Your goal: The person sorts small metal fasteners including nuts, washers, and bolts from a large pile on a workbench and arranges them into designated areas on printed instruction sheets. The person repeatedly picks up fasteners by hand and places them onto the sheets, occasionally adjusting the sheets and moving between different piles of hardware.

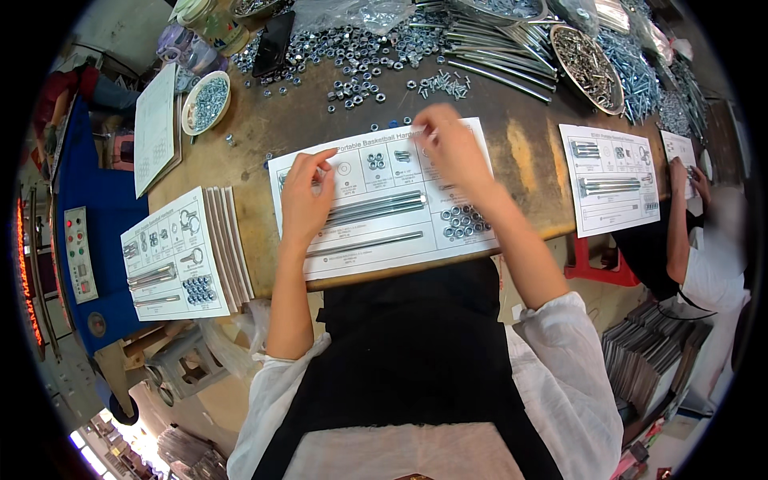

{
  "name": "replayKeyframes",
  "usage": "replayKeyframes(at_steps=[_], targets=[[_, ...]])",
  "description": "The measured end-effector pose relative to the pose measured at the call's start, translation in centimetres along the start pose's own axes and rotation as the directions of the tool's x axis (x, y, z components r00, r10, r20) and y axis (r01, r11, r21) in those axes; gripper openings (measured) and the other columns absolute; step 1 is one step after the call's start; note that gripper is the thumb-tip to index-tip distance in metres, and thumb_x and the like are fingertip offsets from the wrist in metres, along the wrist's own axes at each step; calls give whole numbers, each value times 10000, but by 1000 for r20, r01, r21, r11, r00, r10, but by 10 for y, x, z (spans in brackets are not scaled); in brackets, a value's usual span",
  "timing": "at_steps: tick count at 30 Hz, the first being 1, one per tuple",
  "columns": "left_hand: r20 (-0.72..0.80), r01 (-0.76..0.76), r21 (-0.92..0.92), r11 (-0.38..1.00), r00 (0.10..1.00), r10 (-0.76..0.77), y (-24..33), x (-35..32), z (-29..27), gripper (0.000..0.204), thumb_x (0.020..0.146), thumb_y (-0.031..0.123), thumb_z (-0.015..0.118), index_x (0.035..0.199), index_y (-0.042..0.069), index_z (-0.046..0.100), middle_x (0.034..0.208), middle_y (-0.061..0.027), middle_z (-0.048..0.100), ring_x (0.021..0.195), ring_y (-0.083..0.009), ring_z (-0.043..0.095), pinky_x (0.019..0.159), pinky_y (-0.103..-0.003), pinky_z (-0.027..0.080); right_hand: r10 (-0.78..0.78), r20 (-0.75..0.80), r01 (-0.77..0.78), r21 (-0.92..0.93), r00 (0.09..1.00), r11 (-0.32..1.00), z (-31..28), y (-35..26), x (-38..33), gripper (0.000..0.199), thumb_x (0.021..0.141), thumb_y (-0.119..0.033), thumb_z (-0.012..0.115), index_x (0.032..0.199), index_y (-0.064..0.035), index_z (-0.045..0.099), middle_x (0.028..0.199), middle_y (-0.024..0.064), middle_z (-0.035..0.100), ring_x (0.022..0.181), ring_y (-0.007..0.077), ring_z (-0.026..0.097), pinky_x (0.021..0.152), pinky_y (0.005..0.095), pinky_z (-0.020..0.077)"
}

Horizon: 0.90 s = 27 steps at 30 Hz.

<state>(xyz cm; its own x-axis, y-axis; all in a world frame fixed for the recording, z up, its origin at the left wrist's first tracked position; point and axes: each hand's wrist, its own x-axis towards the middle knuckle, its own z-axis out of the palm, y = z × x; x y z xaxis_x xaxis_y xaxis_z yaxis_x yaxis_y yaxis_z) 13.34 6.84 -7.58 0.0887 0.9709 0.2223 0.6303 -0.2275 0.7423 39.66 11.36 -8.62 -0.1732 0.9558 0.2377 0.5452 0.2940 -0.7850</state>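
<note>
A white printed hardware card [384, 252] lies on the wooden table in front of me, with long bolts [376, 210], a thin rod [364, 244] and a cluster of nuts [462, 222] laid on its pictures. My left hand [306, 196] rests flat on the card's left part, fingertips near a washer picture. My right hand [452, 148] sits at the card's upper edge with fingers pinched together; whether a small part is between them is unclear.
Loose nuts [352, 60] and long rods [496, 56] cover the far table. A bowl of nuts [206, 102] stands far left, a metal tray of screws [588, 64] far right. A stack of filled cards [172, 256] lies left. Another person's hand [688, 180] works on a card [612, 180] at right.
</note>
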Motion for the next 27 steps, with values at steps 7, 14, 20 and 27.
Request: replayKeyframes(at_steps=[7, 14, 20, 27], targets=[[-68, -66, -26, 997, 996, 65, 4, -9, -17, 262, 920, 7, 596, 1158, 64, 688, 923, -62, 577, 769, -172, 561, 716, -282, 467, -204, -362, -36, -557, 910, 829, -113, 52, 155, 413, 924, -404, 643, 1200, -97, 639, 1117, 168, 678, 1032, 368, 652, 877, 466, 516], [-110, -65, -17, 998, 992, 62, 2, -21, -32, 224, 921, -4, 592, 1112, 46, 698, 941, -74, 587, 771, -181, 564, 711, -283, 462, -45, -256, -159, -720, 966, 676, -117, 33, 202, 602, 941, -590, 492, 1285, -121, 648, 1093, 248, 693, 981, 431, 671, 866, 518, 534], [-83, 53, 11, 999, 995, -52, -15, -37, -38, 187, 930, 4, 592, 1075, 43, 703, 945, -77, 589, 767, -191, 579, 674, -280, 468, 91, -77, -118, -709, 993, 696, -119, 50, 211, 753, 916, -750, 414, 1149, -83, 674, 1087, 216, 687, 1043, 411, 656, 907, 486, 511], [-42, 7, -34, 999, 999, -9, -10, -29, -18, 163, 924, 18, 607, 1042, 56, 713, 947, -69, 615, 744, -202, 619, 642, -287, 496, -56, -111, -41, -722, 992, 691, -118, 51, 208, 607, 989, -576, 435, 1027, -29, 695, 1055, 218, 689, 1009, 403, 657, 892, 485, 517]])
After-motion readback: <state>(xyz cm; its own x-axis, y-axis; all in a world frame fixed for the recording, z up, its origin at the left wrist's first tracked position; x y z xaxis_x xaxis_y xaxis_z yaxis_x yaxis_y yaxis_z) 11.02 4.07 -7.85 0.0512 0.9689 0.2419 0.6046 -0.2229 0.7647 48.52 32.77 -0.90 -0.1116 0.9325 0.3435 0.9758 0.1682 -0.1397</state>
